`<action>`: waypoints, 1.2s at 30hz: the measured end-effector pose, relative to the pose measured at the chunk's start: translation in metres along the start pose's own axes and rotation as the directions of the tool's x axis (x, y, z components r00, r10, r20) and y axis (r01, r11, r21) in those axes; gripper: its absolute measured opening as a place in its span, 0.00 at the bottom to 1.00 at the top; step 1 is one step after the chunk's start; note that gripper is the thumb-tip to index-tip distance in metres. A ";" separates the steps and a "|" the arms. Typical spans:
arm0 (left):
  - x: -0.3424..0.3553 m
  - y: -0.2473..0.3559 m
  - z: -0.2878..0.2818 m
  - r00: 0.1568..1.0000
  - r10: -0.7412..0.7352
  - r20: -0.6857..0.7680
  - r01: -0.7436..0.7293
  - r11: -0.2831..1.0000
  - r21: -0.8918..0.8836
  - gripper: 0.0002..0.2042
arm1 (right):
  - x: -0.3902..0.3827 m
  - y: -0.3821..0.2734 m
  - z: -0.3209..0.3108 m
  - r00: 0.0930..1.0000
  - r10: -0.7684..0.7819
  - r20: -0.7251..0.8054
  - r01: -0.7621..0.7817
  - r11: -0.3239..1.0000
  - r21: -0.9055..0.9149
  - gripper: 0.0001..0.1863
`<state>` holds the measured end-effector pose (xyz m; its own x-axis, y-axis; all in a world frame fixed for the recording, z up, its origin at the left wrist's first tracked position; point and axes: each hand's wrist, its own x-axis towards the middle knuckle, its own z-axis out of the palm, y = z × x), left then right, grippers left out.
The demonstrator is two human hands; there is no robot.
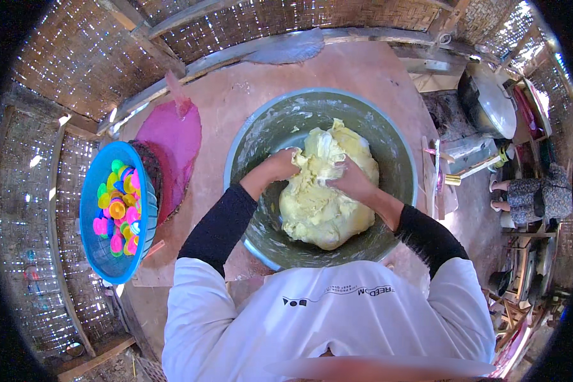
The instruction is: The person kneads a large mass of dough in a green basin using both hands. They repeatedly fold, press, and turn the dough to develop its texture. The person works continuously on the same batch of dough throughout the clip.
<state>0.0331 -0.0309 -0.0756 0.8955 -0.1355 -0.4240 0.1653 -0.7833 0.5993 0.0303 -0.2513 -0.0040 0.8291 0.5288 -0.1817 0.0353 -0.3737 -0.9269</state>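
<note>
A large lump of pale yellow dough [328,219] sits in a wide green basin [258,137], its upper part rough and torn and its near side smoother. My left hand [279,165] grips the dough at its upper left, the fingertips partly sunk in it. From the right, my right hand [355,184] presses into the middle of the lump with its fingers curled into the dough. Between the two hands a paler, ragged ridge of dough stands up. Whitish smears coat the basin's inner wall.
The basin stands on a reddish-brown table [363,67]. At left, a blue plastic basket [89,245] holds many-coloured plastic pieces beside a pink flat sheet [188,130]. A big metal pot [490,105] stands at the right, with another person [544,194] below it. Woven walls surround the table.
</note>
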 end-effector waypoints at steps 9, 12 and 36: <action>-0.010 0.010 -0.007 0.998 0.052 -0.042 -0.052 0.999 -0.002 0.24 | 0.003 0.000 -0.034 0.938 0.147 0.315 -0.188 0.976 0.105 0.13; -0.014 0.021 -0.011 1.000 -0.005 0.013 0.005 1.000 -0.021 0.25 | -0.006 -0.018 -0.034 0.884 0.248 0.395 -0.413 0.810 0.417 0.13; -0.107 0.116 -0.071 0.944 0.218 -0.248 -0.186 0.972 0.143 0.21 | 0.028 0.019 -0.062 0.996 -0.078 0.042 0.088 0.897 -0.433 0.20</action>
<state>-0.0137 -0.0645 0.0875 0.9839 -0.1475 -0.1012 -0.0653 -0.8228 0.5646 0.0892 -0.2907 -0.0064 0.7999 0.5875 -0.1226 0.3462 -0.6187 -0.7052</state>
